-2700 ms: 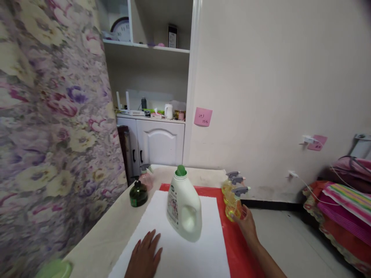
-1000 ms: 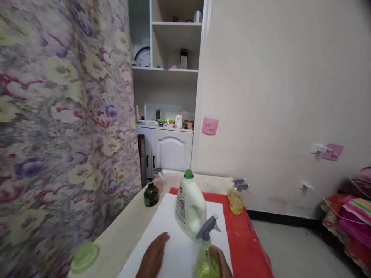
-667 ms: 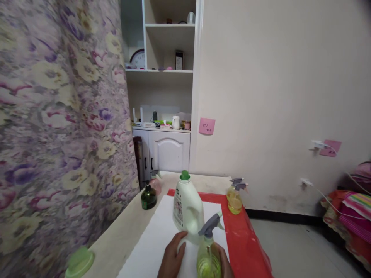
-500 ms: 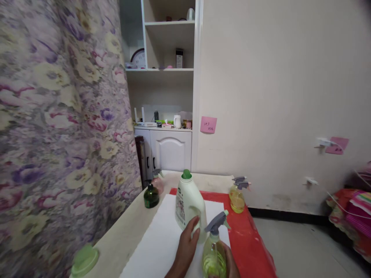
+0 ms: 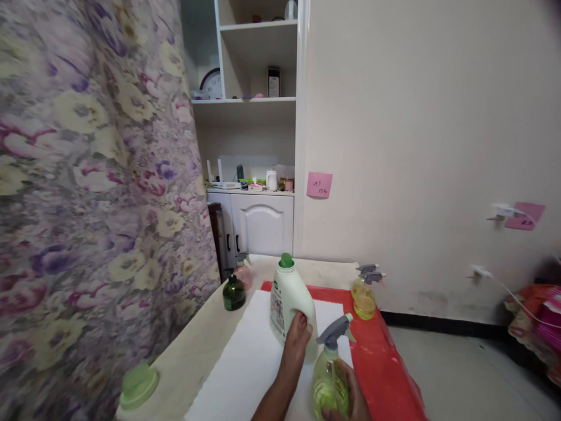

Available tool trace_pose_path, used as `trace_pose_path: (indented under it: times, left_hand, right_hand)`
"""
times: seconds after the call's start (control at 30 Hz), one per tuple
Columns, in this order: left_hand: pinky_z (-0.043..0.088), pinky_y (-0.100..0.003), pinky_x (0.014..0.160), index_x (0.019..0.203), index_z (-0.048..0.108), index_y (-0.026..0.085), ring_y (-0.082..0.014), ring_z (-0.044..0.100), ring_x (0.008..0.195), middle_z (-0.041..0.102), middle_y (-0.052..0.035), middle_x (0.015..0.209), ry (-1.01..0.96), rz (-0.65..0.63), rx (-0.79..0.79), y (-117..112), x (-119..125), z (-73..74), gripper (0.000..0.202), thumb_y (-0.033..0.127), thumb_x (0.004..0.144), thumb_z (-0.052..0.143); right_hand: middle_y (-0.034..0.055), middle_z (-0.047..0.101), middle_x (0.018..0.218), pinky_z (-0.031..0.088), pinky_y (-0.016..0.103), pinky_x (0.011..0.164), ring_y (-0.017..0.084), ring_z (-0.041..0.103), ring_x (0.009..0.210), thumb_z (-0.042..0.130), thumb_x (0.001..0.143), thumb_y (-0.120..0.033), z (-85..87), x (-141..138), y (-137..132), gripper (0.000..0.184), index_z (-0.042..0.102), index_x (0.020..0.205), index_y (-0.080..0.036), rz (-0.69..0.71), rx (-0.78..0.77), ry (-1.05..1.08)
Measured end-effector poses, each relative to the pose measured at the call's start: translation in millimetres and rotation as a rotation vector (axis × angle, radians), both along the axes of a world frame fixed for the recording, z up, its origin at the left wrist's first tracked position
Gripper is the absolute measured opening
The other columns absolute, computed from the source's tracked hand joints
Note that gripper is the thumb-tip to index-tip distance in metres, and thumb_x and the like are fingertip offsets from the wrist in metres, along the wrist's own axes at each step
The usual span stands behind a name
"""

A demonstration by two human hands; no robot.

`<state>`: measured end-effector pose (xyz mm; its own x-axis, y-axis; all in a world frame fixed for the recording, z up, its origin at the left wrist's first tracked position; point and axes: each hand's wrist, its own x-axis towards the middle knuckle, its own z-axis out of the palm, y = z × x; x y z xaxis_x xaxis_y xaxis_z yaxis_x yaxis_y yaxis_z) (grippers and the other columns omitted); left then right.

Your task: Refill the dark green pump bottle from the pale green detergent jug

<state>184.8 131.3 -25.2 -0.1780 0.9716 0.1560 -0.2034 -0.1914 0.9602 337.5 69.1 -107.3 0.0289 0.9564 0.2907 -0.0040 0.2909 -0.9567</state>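
A white detergent jug (image 5: 287, 304) with a green cap stands on the white sheet (image 5: 249, 368) on the table. My left hand (image 5: 297, 339) is wrapped around the jug's handle. My right hand (image 5: 346, 397) grips a yellow-green spray bottle (image 5: 329, 380) with a grey trigger head, held upright just right of the jug, near the table's front.
Yellow spray bottles (image 5: 363, 292) stand on the red mat (image 5: 385, 374) at the back right. A dark green pump bottle (image 5: 234, 292) and a pink spray bottle (image 5: 242, 272) stand at the back left. A green lid (image 5: 138, 386) lies at the front left. A floral curtain (image 5: 87, 204) hangs at the left.
My right hand took one spray bottle from the group at the right and brought it in front of me. My left hand rose from the white sheet and closed on the jug's handle.
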Motion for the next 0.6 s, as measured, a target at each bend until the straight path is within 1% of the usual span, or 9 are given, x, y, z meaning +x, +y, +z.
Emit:
trace_pose_path:
  times: [0.13,0.33,0.5,0.53,0.6]
  left_hand:
    - [0.029,-0.052,0.116,0.127,0.059,0.018,-0.0379,0.043,0.138,0.059,-0.0182,0.14,-0.019,-0.016,-0.002,0,0,2.6,0.069,0.047,0.066,0.074]
    - [0.028,-0.05,0.117,0.129,0.056,0.019,-0.0355,0.041,0.139,0.055,-0.0166,0.144,0.0,-0.034,-0.001,-1,0,1.1,0.069,0.048,0.068,0.073]
    - [0.034,-0.05,0.113,0.129,0.054,0.013,-0.0366,0.047,0.135,0.055,-0.0237,0.142,0.056,-0.072,-0.003,-2,-6,-0.7,0.074,0.051,0.069,0.073]
    - [0.036,-0.05,0.113,0.129,0.054,0.013,-0.0363,0.049,0.134,0.056,-0.0235,0.141,0.065,-0.082,0.0,-3,-9,-1.0,0.073,0.051,0.069,0.072]
    - [0.039,-0.048,0.111,0.126,0.057,0.016,-0.0344,0.052,0.13,0.059,-0.0203,0.139,0.083,-0.111,0.008,-7,-15,-1.7,0.068,0.051,0.07,0.072]
  right_hand:
    - [0.0104,0.07,0.121,0.052,0.038,0.096,0.035,0.062,0.117,0.075,0.055,-0.03,0.7,-1,1,0.073,0.052,0.124,-0.02,-0.006,-0.024,0.028]
    - [0.0103,0.069,0.123,0.05,0.038,0.099,0.033,0.061,0.119,0.076,0.055,-0.028,5.1,1,0,0.073,0.052,0.124,-0.021,-0.018,-0.014,-0.014]
    - [0.0104,0.069,0.122,0.051,0.039,0.099,0.033,0.062,0.119,0.076,0.058,-0.032,2.6,3,0,0.073,0.051,0.126,-0.02,-0.025,0.004,-0.08]
    - [0.0108,0.069,0.122,0.051,0.039,0.098,0.033,0.062,0.118,0.076,0.058,-0.034,1.3,2,0,0.073,0.051,0.125,-0.02,-0.02,0.011,-0.082]
    - [0.0113,0.069,0.121,0.051,0.039,0.098,0.034,0.062,0.118,0.076,0.059,-0.037,-1.4,1,3,0.073,0.051,0.125,-0.019,-0.011,0.014,-0.075]
